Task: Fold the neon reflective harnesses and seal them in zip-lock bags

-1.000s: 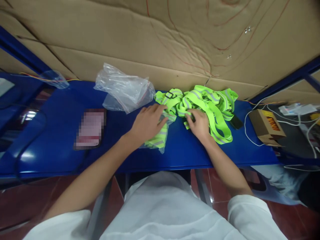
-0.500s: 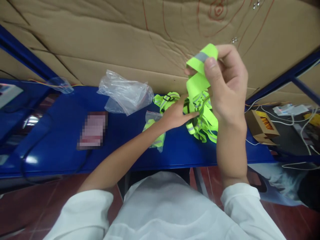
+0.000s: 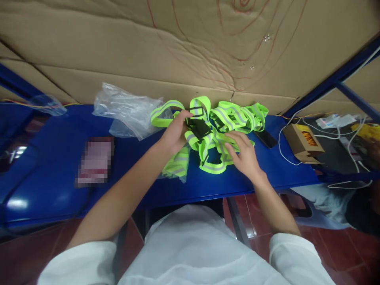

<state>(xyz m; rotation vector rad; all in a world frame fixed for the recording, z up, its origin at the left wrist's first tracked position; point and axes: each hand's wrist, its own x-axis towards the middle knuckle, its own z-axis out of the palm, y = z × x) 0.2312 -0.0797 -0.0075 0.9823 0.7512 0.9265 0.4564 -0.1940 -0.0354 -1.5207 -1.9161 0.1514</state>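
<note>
My left hand (image 3: 177, 132) is closed at the black piece of a fluorescent yellow-green reflective strap (image 3: 214, 168) with a grey stripe. The black patch (image 3: 199, 128) and a black slide buckle (image 3: 196, 111) sit just right of its fingertips. Loops of the strap spread over the blue table around both hands. My right hand (image 3: 245, 155) hovers at the strap's right side, thumb and fingers apart; its fingertips overlap the webbing, and I cannot tell if they touch. Behind it lies a bundle of similar straps (image 3: 237, 116). A clear bag with a folded strap (image 3: 178, 163) rests below my left wrist.
Crumpled clear plastic bags (image 3: 127, 111) lie at the back left of the blue table (image 3: 142, 158). A blurred-out pinkish rectangle (image 3: 95, 161) is at left. At right are a dark phone (image 3: 266, 138), an open cardboard box (image 3: 303, 143) and white cables. Cardboard (image 3: 118, 47) stands behind.
My right hand has come down from its raised position, letting go of the strap end it held up. The strap now lies spread in loops, apart from the bundle. My left hand has shifted left.
</note>
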